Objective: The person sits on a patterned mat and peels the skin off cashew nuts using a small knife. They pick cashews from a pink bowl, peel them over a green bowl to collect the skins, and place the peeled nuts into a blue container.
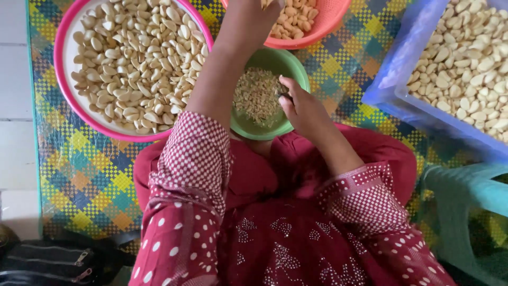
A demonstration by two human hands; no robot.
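A woven mat (90, 175) in a yellow, green, blue and orange check covers most of the floor. Pale floor tiles (15, 106) show along its left edge. A teal plastic stool (465, 196) stands at the right. A black zipped bag (47, 262) lies at the lower left. Light is soft and even.

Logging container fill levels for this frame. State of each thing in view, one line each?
pink basin: heaped with peeled garlic cloves
orange basket: partly filled with cloves
green bowl: holds fine trimmings
blue crate: full of peeled cloves
left hand: reaching into the orange basket, fingers out of frame
right hand: over the green bowl, pinching a small dark item
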